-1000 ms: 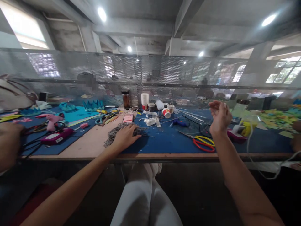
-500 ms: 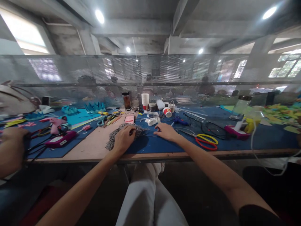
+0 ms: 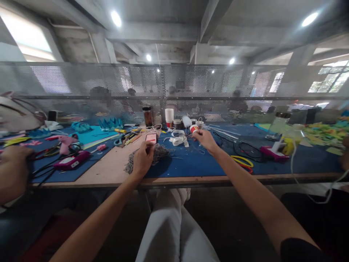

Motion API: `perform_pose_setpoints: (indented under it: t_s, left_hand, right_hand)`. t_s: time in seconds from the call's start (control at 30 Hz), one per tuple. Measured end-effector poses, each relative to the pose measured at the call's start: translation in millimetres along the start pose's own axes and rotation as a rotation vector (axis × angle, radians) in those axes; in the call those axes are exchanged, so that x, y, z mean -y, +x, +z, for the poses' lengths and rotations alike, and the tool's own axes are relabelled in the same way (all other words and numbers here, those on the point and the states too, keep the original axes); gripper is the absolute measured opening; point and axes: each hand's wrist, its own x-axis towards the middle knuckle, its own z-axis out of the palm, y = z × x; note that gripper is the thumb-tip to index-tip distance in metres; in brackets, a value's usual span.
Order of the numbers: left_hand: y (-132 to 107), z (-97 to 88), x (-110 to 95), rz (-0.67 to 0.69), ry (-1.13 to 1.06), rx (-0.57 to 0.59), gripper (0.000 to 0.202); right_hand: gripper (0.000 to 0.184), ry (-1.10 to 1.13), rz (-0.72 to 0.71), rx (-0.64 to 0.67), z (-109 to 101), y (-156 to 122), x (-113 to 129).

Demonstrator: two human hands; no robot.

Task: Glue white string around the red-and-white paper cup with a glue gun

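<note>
My left hand [image 3: 143, 159] is over the near edge of a heap of grey yarn [image 3: 160, 154], its fingers closed together; what lies between them is hidden. My right hand [image 3: 206, 140] is raised over the blue mat, thumb and fingers pinched, with anything in them too small to make out. Just beyond it is a red and white paper cup [image 3: 193, 128] lying on its side. A clear tape-like bundle [image 3: 178, 139] lies between my hands. Scissors with yellow and red handles [image 3: 242, 162] lie partly behind my right forearm.
A phone [image 3: 151, 138] lies behind the yarn. Further back stand a dark-lidded jar [image 3: 147, 117] and stacked paper cups [image 3: 169, 115]. A pink glue gun [image 3: 67, 144] and purple box [image 3: 72, 160] are left, near another person's hand [image 3: 15, 163]. Cables [image 3: 247, 151] cross the right side.
My right hand has moved right and away from me, lifting off the mat, and its fingers have closed to a pinch. My left hand has shifted slightly left, its fingers drawn together.
</note>
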Motion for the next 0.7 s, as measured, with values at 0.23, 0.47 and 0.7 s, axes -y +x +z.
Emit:
perform_pose_setpoints:
  t_s: [0.23, 0.47, 0.7]
  left_hand:
    - [-2.5, 8.7, -4.2, 0.209, 0.391, 0.236, 0.037]
    - [1.8, 4.6, 1.8, 0.043, 0.328, 0.076, 0.024]
    - [2.5, 0.8, 6.2, -0.013, 0.182, -0.010, 0.026]
  right_hand:
    - [0.020, 1.023, 0.140, -0.412, -74.9, 6.5, -1.1]
    - [0.022, 0.981, 0.115, -0.389, -96.5, -1.6, -4.0]
    - [0.030, 0.708, 0.053, -0.043, -68.5, 35.2, 28.5]
